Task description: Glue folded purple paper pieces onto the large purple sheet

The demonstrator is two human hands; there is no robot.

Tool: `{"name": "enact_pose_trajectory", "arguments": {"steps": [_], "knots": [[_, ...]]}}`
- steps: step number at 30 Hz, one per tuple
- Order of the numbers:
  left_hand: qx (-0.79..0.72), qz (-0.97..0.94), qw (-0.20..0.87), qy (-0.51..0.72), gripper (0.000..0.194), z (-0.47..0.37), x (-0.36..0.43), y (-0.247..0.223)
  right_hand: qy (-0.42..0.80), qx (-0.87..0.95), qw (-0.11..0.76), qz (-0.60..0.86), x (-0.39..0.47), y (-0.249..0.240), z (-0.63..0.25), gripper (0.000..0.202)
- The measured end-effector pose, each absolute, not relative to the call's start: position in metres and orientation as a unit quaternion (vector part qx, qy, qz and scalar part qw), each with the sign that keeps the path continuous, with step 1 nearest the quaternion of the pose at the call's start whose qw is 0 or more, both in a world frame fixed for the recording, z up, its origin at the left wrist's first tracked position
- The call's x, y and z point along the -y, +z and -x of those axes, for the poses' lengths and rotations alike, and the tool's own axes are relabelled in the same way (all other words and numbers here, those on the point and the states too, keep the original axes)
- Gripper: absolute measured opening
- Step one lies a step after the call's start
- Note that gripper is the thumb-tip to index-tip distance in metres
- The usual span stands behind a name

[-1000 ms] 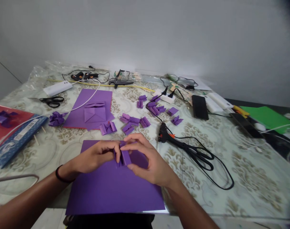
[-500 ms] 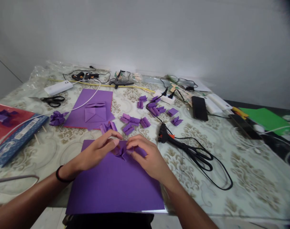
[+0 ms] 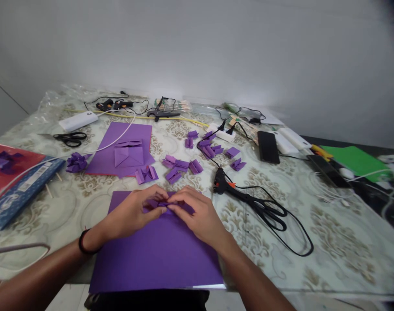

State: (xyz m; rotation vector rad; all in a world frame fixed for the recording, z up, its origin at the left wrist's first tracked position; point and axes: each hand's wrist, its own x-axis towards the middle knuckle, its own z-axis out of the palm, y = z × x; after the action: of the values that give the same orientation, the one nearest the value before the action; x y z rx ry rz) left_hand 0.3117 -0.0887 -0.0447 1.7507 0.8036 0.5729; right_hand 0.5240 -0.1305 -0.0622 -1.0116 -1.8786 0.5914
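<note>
Paper piece, folded n purple: was over the big sheet, near its far edge | left hand + right hand: both had it pinched lol | more folded bits: lay past that sheet

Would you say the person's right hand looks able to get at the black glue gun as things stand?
Probably yes: the glue gun lies close beyond the right hand, and nothing seems to block the way, though that hand would first have to release the folded paper.

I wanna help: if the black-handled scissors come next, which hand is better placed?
Probably the left hand: it's nearer the black-handled scissors than the right hand, though both hold folded purple paper.
</note>
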Motion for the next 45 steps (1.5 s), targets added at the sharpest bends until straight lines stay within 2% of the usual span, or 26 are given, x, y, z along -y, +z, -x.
{"name": "enact_pose_trajectory", "arguments": {"steps": [4, 6, 9, 12, 16, 21, 25, 30, 32, 35, 37, 40, 45], "knots": [[-0.351, -0.727, 0.54, 0.239, 0.014, -0.312, 0.09, -0.045, 0.254, 0.757, 0.421, 0.43, 0.127, -0.055, -0.532, 0.002], [-0.367, -0.726, 0.526, 0.246, 0.016, -0.311, 0.09, -0.045, 0.233, 0.74, 0.4, 0.488, 0.121, -0.053, -0.554, 0.011], [-0.378, -0.726, 0.504, 0.276, 0.012, -0.311, 0.091, -0.043, 0.121, 0.665, 0.379, 0.632, 0.114, -0.06, -0.608, 0.022], [-0.372, -0.731, 0.48, 0.311, 0.011, -0.31, 0.091, -0.042, 0.04, 0.62, 0.299, 0.725, 0.113, -0.076, -0.663, 0.03], [-0.344, -0.712, 0.525, 0.315, 0.026, -0.308, 0.091, -0.042, 0.08, 0.627, 0.195, 0.75, 0.118, -0.092, -0.694, 0.035], [-0.366, -0.682, 0.556, 0.304, 0.027, -0.306, 0.091, -0.04, 0.116, 0.662, 0.166, 0.721, 0.115, -0.092, -0.688, 0.031], [-0.366, -0.662, 0.573, 0.315, 0.03, -0.307, 0.092, -0.032, 0.081, 0.642, 0.183, 0.74, 0.114, -0.089, -0.687, 0.032], [-0.386, -0.643, 0.574, 0.329, 0.025, -0.309, 0.094, -0.031, 0.003, 0.571, 0.293, 0.767, 0.118, -0.078, -0.681, 0.038], [-0.387, -0.648, 0.567, 0.33, 0.023, -0.309, 0.093, -0.032, 0.063, 0.554, 0.354, 0.751, 0.121, -0.074, -0.674, 0.032], [-0.382, -0.676, 0.527, 0.345, 0.022, -0.308, 0.093, -0.032, 0.244, 0.555, 0.454, 0.653, 0.128, -0.066, -0.656, 0.018], [-0.38, -0.695, 0.493, 0.359, 0.025, -0.307, 0.092, -0.033, 0.348, 0.563, 0.487, 0.571, 0.134, -0.059, -0.64, 0.019], [-0.384, -0.714, 0.46, 0.363, 0.029, -0.306, 0.092, -0.036, 0.415, 0.615, 0.469, 0.48, 0.141, -0.045, -0.615, 0.02], [-0.367, -0.758, 0.401, 0.361, 0.035, -0.307, 0.093, -0.039, 0.382, 0.713, 0.415, 0.417, 0.138, -0.031, -0.575, 0.023]]}}
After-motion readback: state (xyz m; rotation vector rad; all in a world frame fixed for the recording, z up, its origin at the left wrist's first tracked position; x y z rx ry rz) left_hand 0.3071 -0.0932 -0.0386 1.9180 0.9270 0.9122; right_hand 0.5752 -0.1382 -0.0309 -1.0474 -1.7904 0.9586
